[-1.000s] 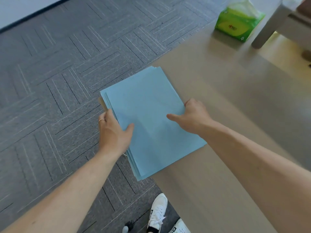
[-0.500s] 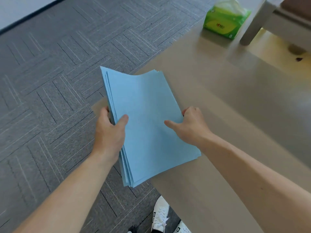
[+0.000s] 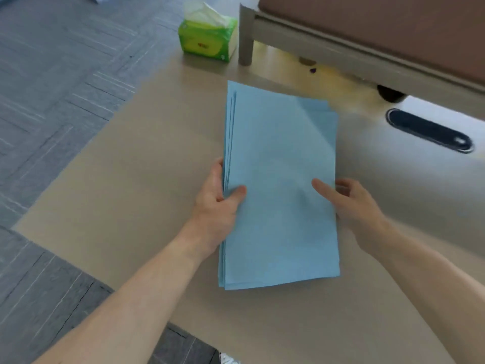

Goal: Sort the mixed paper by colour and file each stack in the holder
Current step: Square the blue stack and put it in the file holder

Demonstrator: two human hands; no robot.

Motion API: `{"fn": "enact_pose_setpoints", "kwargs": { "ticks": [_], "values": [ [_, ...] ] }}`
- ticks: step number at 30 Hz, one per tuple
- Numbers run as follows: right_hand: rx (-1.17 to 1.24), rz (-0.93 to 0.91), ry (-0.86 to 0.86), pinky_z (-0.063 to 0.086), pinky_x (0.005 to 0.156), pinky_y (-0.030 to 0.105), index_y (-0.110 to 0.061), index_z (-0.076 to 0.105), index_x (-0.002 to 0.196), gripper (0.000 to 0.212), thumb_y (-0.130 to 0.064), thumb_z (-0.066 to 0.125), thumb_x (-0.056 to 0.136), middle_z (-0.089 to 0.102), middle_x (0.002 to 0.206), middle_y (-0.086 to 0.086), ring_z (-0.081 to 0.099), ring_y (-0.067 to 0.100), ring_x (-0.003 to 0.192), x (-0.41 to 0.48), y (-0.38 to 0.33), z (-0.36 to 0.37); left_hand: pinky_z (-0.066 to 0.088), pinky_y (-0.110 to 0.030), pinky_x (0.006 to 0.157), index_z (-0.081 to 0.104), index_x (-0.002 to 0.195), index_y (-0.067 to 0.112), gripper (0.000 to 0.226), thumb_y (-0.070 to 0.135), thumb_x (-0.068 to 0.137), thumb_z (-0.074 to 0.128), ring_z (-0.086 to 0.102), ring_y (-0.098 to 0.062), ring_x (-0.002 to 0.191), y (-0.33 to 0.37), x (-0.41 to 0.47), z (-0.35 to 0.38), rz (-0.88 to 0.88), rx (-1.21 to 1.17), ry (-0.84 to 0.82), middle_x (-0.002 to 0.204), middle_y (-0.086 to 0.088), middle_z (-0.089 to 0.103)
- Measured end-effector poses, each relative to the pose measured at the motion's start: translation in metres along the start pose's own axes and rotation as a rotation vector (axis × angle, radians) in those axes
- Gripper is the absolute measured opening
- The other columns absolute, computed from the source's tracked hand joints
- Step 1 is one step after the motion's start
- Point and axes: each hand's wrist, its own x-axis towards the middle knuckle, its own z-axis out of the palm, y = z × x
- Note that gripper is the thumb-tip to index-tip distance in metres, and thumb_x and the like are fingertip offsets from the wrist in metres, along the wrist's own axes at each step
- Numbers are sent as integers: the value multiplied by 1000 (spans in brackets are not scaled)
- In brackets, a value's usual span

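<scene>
Blue paper stack (image 3: 280,193) over middle of beige table (image 3: 131,179); left hand (image 3: 217,206) grips left edge, right hand (image 3: 354,203) pinches right edge. Green tissue pack (image 3: 207,40) far, black oval grommet (image 3: 429,131) right. Grey carpet (image 3: 52,74) left.

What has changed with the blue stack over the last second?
The blue paper stack moved inward, from hanging past the edge of the table to wholly over it. The left hand and right hand kept hold of its side edges, thumbs on top; nothing was let go.
</scene>
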Motion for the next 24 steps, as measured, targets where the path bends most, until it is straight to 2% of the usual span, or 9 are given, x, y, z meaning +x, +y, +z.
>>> {"fn": "enact_pose_setpoints", "kwargs": {
  "ticks": [3,7,10,12,15,17,20,22,24],
  "values": [
    [310,-65,-27,57,91,45,-14,61,128,48,-34,73,86,74,116,-1,72,22,104,-6,13,-53,52,-50,105,50,136,21,43,-5,101,50,66,-26,122,8,6,50,32,-77,-172,131,-4,69],
    [348,-188,150,61,84,41,-17,57,117,23,-11,64,96,75,110,-3,73,19,98,-12,44,-100,54,-52,100,53,123,28,34,3,100,55,69,-22,115,12,9,111,36,1,-232,123,1,71],
    [250,-252,211,59,87,48,-25,53,109,24,-6,61,97,72,111,-2,72,15,96,-17,67,-122,56,-53,90,52,116,22,29,1,96,55,70,-22,98,8,8,155,131,256,-188,108,1,71],
    [269,-326,261,58,89,51,-28,52,109,28,-5,60,96,70,115,0,71,16,100,-22,73,-140,59,-42,84,51,114,17,29,-4,95,53,70,-16,95,13,7,179,205,265,-163,104,4,70],
    [354,-484,323,55,95,53,-27,51,114,34,-3,61,93,68,120,4,68,21,109,-34,60,-172,56,-23,82,52,111,25,37,-8,95,55,70,-3,96,43,2,208,333,215,-177,103,13,70],
    [397,-595,344,52,100,52,-27,50,117,40,3,60,93,67,121,2,66,21,114,-47,47,-194,57,-29,88,54,111,29,40,-6,93,59,69,-9,103,65,-5,221,437,195,-170,108,10,71],
    [445,-735,352,47,102,61,-27,49,123,40,-1,59,93,63,127,9,61,31,120,-68,38,-217,52,-50,102,54,120,29,39,-1,94,59,66,-22,116,78,-24,233,520,110,-172,122,-2,69],
    [450,-732,331,45,101,64,-28,51,123,38,-8,62,93,62,127,11,59,35,120,-76,49,-222,48,-55,107,54,126,26,40,2,95,62,63,-26,122,68,-40,235,494,75,-168,127,-4,67],
    [433,-668,308,47,100,62,-22,53,123,37,-9,69,93,65,124,10,62,32,118,-82,66,-220,49,-53,107,54,129,19,42,1,93,67,63,-24,122,53,-52,236,440,41,-166,128,-4,68]
  ]
}}
